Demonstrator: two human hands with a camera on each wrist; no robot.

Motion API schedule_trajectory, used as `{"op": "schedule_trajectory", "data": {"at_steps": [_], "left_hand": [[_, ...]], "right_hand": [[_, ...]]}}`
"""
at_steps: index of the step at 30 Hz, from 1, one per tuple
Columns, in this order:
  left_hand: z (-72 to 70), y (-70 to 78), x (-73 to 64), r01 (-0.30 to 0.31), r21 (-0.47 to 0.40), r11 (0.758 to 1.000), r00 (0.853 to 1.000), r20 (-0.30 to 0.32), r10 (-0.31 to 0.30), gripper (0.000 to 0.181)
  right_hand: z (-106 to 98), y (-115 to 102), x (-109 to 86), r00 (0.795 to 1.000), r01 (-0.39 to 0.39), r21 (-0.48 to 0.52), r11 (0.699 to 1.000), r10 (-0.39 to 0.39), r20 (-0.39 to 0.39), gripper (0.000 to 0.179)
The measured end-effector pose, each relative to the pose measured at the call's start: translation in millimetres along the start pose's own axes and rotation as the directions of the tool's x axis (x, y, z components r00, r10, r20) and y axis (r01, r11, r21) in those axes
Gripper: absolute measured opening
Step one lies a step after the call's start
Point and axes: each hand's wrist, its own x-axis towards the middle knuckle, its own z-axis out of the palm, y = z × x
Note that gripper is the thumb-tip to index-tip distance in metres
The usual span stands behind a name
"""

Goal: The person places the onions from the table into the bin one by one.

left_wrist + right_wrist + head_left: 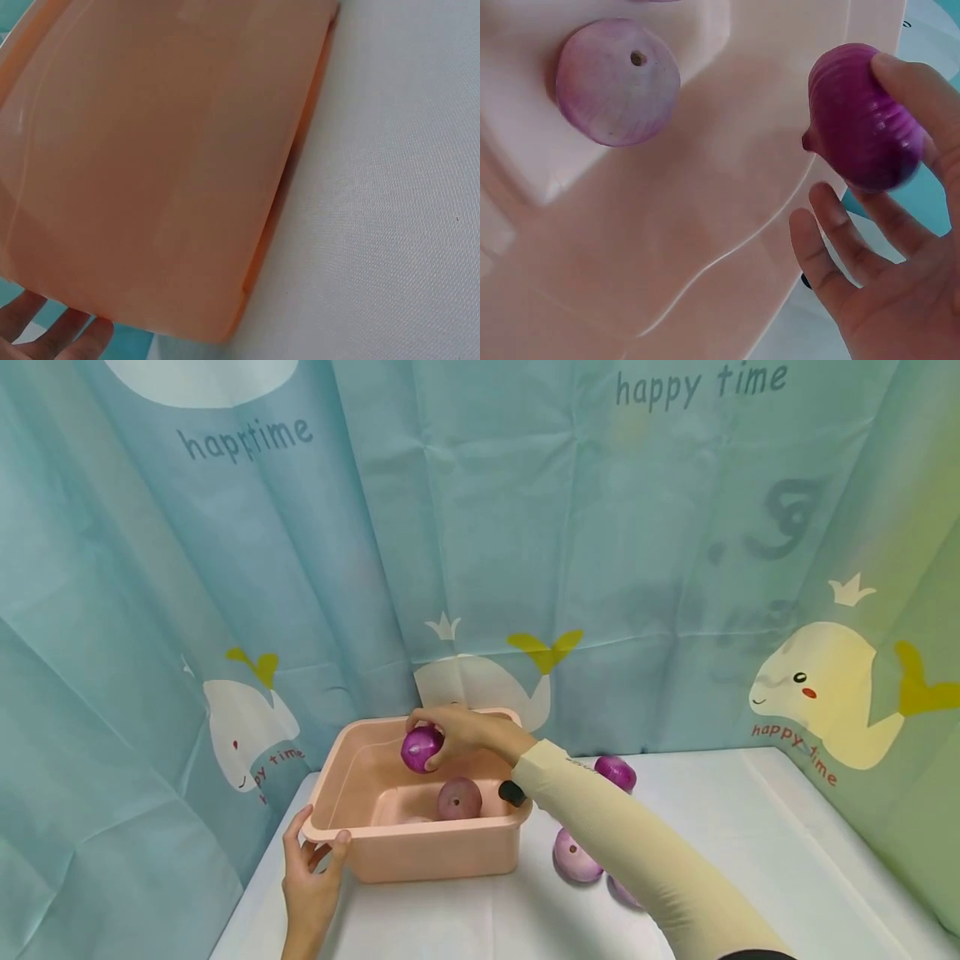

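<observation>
My right hand (pixel 463 731) holds a glossy purple onion (pixel 422 748) over the inside of a pink plastic basin (pixel 438 856). In the right wrist view, the thumb and some fingers pinch that onion (pixel 864 120) while other fingers stand away from it. A paler onion (pixel 459 799) lies on the basin floor, with part of another beside it. At the basin's near left corner, my left hand (pixel 311 889) grips the rim, thumb on the front side and fingers on the left side. The left wrist view shows those fingers (pixel 64 337) against the basin's edge.
Right of the basin, on the white table (pixel 750 843), lie a purple onion (pixel 617 772) at the back and a pale onion (pixel 576 857) nearer. Another onion (pixel 624 892) is partly hidden by the right sleeve. A blue-green curtain (pixel 495 543) with whales hangs behind.
</observation>
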Motion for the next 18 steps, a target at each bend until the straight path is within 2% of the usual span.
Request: {"op": "schedule_trajectory", "data": {"at_steps": [3,5,11,15,18], "left_hand": [[-0.1,-0.8,0.0,-0.004,0.0,1.0,1.0,0.004,0.004,0.069],[0.0,-1.5,0.2,-0.004,0.002,1.0,1.0,0.003,0.004,0.069],[1.0,-1.7,0.3,0.016,-0.004,1.0,1.0,0.012,-0.016,0.07],[0.6,-0.7,0.8,0.02,-0.021,1.0,1.0,0.02,-0.019,0.071],[-0.2,-0.1,1.4,0.003,-0.018,1.0,1.0,0.013,-0.003,0.07]], "right_hand": [[0,-1,-1.1,0.998,-0.058,-0.006,0.998,0.058,0.028,0.059],[-1,-1,-2.0,0.997,-0.065,-0.002,0.998,0.065,0.039,0.065],[-6,-2,-8.0,0.999,0.023,0.02,1.0,-0.023,0.021,0.069],[-13,1,-14.0,0.998,0.054,-0.006,0.999,-0.054,-0.008,0.068],[-21,3,-21.4,0.997,0.068,0.019,0.997,-0.068,-0.023,0.068]]}}
